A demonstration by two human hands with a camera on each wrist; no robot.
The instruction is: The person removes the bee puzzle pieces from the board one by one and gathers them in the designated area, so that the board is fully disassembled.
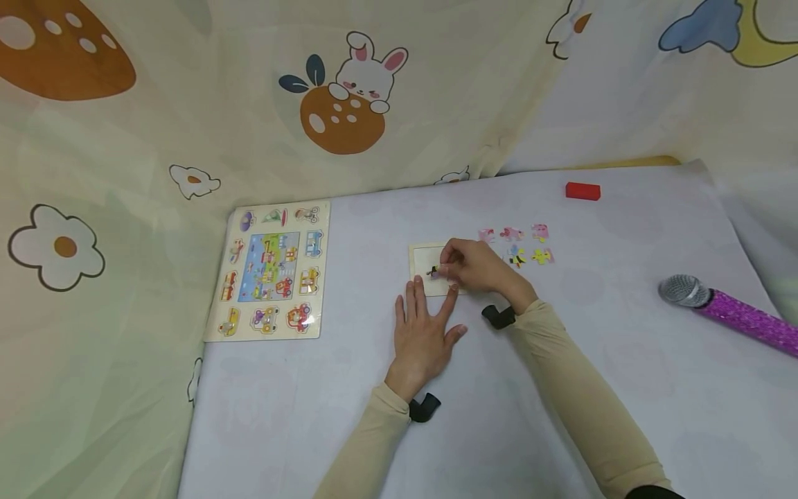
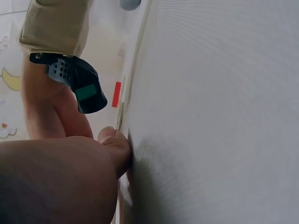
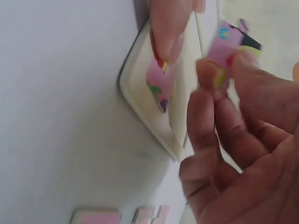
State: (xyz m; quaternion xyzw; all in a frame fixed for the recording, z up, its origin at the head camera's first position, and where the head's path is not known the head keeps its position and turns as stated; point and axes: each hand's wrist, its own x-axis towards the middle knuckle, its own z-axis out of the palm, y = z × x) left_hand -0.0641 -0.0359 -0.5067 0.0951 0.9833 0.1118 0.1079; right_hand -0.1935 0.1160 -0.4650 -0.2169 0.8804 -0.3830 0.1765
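Note:
My right hand (image 1: 476,267) pinches a pink jigsaw piece (image 3: 226,46) with black and yellow marks between thumb and fingers, over a small cream puzzle tray (image 1: 412,263). My left hand (image 1: 424,339) lies with its fingers spread and fairly straight at the tray's near edge. In the right wrist view, one left fingertip (image 3: 166,46) presses on another pink jigsaw piece (image 3: 161,86) inside the tray, partly covering it. The left wrist view shows mostly the back of the left hand (image 2: 60,177) low over the table.
Several loose jigsaw pieces (image 1: 542,256) lie right of the tray. A larger picture puzzle board (image 1: 324,277) is at the left. A red block (image 1: 582,191) sits at the back right, and a microphone (image 1: 742,319) with a glittery purple handle lies at the right edge.

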